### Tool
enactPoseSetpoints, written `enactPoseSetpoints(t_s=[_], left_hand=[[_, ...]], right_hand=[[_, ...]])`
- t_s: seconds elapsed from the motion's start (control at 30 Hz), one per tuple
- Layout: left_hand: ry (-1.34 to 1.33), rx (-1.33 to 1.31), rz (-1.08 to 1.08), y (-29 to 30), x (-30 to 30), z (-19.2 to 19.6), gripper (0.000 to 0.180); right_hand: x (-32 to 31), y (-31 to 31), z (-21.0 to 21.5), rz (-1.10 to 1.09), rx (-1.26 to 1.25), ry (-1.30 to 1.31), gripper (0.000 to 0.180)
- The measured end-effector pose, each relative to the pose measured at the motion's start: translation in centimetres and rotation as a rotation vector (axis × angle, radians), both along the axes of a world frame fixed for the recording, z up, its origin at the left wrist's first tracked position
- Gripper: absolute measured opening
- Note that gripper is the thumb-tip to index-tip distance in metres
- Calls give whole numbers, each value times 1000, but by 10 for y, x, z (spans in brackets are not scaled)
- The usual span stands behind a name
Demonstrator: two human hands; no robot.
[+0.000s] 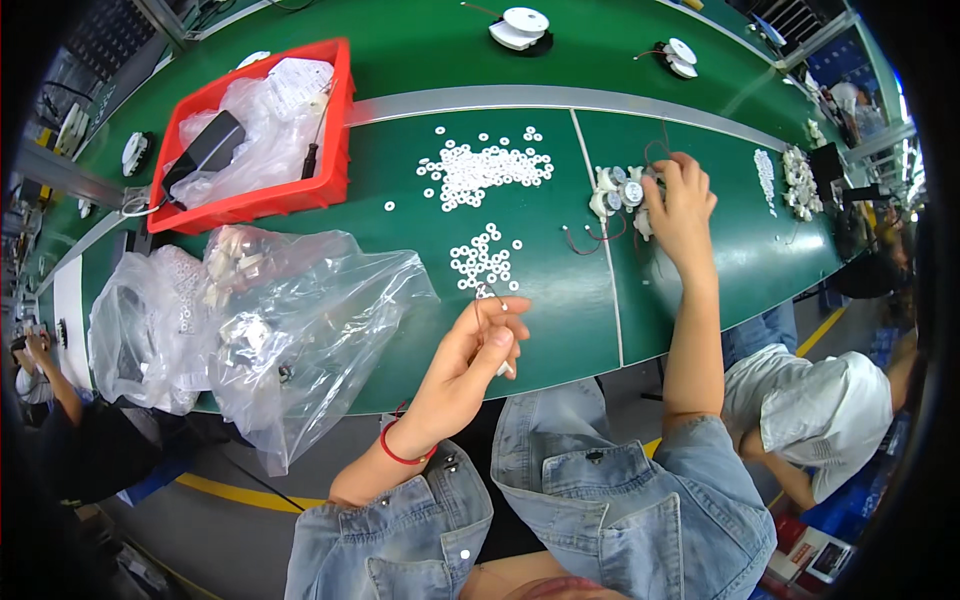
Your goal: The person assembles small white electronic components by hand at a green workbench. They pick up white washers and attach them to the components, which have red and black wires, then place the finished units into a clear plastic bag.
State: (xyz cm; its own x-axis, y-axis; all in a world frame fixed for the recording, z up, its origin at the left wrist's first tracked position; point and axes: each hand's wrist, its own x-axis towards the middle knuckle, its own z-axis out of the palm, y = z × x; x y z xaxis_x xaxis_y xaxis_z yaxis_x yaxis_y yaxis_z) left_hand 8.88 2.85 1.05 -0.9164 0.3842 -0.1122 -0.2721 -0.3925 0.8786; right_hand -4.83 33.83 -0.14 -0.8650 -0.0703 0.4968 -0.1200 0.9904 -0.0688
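pinching a thin wire piece point(490, 296) near the bench point(400, 70) front edge, your left hand point(478, 355) is closed narrow on it; your right hand point(680, 205) curls over small white parts point(618, 190) toward the right end. reaching blind there could, i judge, scatter the loose white rings point(485, 258).

Left hand point(478, 345) pinched near body; right hand point(680, 205) outstretched, curled.
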Motion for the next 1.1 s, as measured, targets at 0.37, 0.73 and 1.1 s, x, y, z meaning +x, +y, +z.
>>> enactPoseSetpoints(t_s=[0.37, 0.73, 1.1], left_hand=[[-20, 76, 188, 3, -3, 0, 57], [611, -550, 350, 20, -6, 10, 44], [783, -613, 67, 24, 1, 9, 19]], right_hand=[[136, -151, 6, 756, -869, -399, 48], [110, -140, 2, 782, -1293, -230, 37], [108, -126, 0, 589, -2350, -809, 31]])
